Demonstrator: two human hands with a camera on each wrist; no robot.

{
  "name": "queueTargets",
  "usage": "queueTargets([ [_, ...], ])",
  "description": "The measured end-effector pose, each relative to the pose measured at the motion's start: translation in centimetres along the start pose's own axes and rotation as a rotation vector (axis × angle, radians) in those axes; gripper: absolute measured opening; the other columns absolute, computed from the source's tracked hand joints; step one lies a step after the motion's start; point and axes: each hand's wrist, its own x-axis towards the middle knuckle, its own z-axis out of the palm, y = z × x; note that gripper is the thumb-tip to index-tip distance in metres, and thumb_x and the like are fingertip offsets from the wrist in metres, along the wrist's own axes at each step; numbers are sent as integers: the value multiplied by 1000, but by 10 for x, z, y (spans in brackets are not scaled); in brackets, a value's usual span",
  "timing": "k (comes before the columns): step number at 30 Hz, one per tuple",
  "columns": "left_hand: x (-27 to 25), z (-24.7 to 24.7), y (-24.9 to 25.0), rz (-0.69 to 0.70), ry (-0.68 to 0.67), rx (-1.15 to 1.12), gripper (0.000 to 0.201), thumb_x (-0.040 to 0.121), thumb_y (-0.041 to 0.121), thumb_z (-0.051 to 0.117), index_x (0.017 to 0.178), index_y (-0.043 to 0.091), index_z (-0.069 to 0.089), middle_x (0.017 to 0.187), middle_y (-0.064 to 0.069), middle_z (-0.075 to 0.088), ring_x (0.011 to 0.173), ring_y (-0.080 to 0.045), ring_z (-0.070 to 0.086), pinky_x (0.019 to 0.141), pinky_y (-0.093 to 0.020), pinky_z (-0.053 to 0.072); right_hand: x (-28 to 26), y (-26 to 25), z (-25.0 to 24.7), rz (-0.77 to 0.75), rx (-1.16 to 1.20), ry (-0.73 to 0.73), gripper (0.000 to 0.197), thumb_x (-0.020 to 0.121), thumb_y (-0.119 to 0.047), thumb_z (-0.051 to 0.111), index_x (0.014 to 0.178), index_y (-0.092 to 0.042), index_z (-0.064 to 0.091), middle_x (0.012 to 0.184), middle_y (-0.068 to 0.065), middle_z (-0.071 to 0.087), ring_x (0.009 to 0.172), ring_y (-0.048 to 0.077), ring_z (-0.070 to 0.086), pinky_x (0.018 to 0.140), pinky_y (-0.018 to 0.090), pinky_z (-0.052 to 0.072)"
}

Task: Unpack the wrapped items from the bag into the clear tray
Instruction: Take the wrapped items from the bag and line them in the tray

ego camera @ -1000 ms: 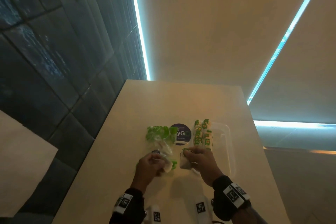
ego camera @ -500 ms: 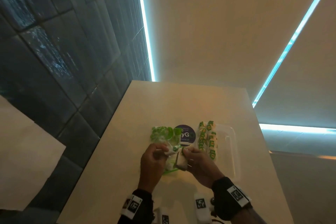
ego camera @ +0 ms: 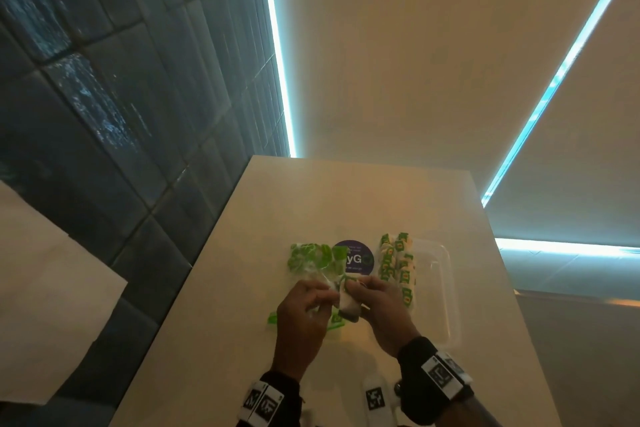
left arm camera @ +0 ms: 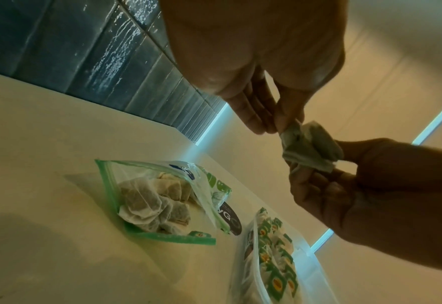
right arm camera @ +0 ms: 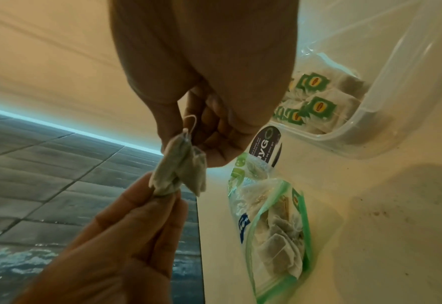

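Both hands are up off the table, left hand [left arm camera: 261, 67] and right hand [left arm camera: 375, 185] each pinching what looks like two tangled tea bags [left arm camera: 309, 147], zip bag [left arm camera: 162, 197] below them, clear tray [right arm camera: 386, 127] just right.

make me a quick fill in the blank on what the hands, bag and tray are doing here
1. Both hands hold the same ____ above the table.
2. The zip bag lies on the table to the ____ of the tray.
3. The round sticker on the table lies between the bag and the ____.
4. The tea bags in the tray carry ____ tags.

Missing words: tea bag; left; tray; green
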Motion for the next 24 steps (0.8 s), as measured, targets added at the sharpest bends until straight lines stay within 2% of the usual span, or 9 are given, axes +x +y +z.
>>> queueTargets([
  [1,0,0,0,-96,-21,-90,26,81,-2,70,83,23,76,89,9,69,88,-8,66,78,-20,52,0,-1,0,-22,-24,12,21,86,-6,66,98,10,63,97,21,67,86,31,66,79,52,54],
  [4,7,-2,5,-515,-24,-459,19,90,3,60,95,16,73,92,-3,74,88,-21,70,75,-31,57,2,-3,-2,-65,-117,-3,11,84,-5,68,89,5,66,90,17,67,80,26,67,76,44,56],
  [6,12,-3,6,-648,-86,-539,15,93,14,61,104,15,70,96,-7,74,89,-25,71,75,-35,59,3,-3,-3,-99,-189,-39,11,83,-5,70,85,5,65,85,15,67,78,24,65,77,43,55],
  [9,15,-3,0,-657,-199,-445,13,88,16,68,100,13,74,93,-7,76,91,-28,71,80,-41,59,3,-1,-4,-118,-271,-80,19,82,-6,71,86,11,64,81,15,66,75,23,63,74,40,55],
  [11,16,-2,-6,-704,-154,-429,9,86,12,70,93,10,75,90,-10,75,87,-29,71,78,-41,60,3,-3,-6,-102,-243,-54,19,84,-6,70,90,12,65,85,19,67,78,25,64,73,38,55],
  [14,18,-1,-9,-749,-47,-427,5,83,11,73,87,12,75,86,-10,75,80,-24,70,69,-36,59,4,-12,-13,-49,-121,-45,32,83,-6,68,101,19,60,98,29,65,87,32,65,74,41,58],
  [18,17,4,-8,-726,-17,-345,5,81,14,75,86,16,76,84,-4,75,78,-18,69,61,-27,54,2,-22,-14,75,-102,-213,56,72,-17,74,107,22,54,100,24,62,94,36,61,86,49,52],
  [21,17,7,-6,-730,-50,-377,5,81,11,74,84,14,76,83,-6,75,77,-19,69,62,-32,57,3,-18,-9,89,-130,-179,56,71,-20,77,107,19,56,97,21,63,91,32,61,83,45,52],
  [24,15,6,-4,-727,-88,-435,5,81,9,74,85,11,77,83,-9,75,76,-21,68,74,-43,58,7,-10,-7,58,-178,-71,38,76,-13,77,98,14,61,92,19,62,86,28,60,77,40,50],
])
